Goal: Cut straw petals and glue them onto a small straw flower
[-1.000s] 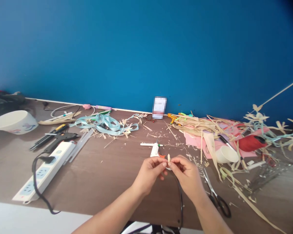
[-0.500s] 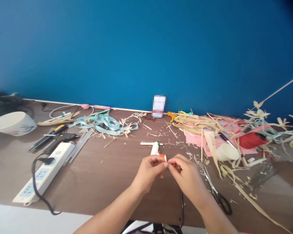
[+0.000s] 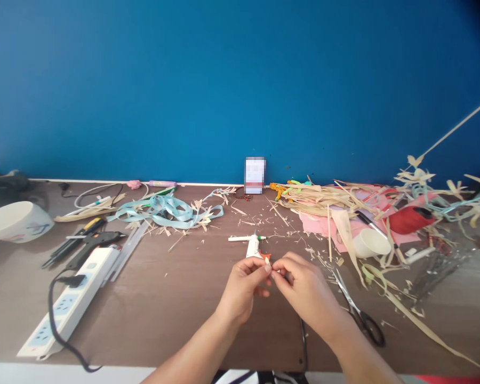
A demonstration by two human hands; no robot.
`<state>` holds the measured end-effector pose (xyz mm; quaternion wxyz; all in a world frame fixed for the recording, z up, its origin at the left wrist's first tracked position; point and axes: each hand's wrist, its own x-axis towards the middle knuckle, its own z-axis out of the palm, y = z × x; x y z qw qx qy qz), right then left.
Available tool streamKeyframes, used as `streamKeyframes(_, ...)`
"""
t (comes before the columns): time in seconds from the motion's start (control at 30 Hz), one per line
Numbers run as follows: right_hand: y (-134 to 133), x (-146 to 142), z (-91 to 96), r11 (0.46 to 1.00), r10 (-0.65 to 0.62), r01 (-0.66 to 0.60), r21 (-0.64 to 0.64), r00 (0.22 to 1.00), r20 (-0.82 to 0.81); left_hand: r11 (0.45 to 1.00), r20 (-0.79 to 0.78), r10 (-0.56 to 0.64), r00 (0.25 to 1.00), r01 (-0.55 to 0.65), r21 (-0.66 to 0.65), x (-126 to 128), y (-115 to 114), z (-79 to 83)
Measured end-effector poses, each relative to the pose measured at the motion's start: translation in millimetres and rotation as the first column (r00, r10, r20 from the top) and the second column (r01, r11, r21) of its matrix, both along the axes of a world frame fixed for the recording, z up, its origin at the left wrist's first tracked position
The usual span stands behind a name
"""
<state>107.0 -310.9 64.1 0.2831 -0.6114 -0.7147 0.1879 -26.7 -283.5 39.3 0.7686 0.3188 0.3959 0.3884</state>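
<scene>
The left hand [image 3: 242, 285] pinched 1 pale piece [image 3: 268, 261] in its grip; the right hand [image 3: 304, 282] had fingertips together just beside it, any hold unclear.

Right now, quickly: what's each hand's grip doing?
Left hand: closed, pinching a small pale piece.
Right hand: closed in a pinch right beside that piece; whether it holds it too cannot be told.

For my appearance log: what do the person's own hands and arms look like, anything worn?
The left hand and right hand are ungloved, and no ring shows. Both forearms are bare as far as the picture reaches: no sleeve, watch or bracelet is visible. Nails are too small to judge.
</scene>
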Motion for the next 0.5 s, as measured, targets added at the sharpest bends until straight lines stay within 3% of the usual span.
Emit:
streamKeyframes(0.27,2,-2,-16.0,0.99,-0.113,0.08,-0.116,0.941,-0.318,0.995,0.065,0.04,0.997,-0.034,-0.093,-1,8,0.5)
streamKeyframes(0.5,4,-8,-19.0,0.991,-0.124,0.088,-0.1,0.893,-0.434,0.996,0.065,0.041,0.997,-0.035,-0.087,-2,7,-2.4)
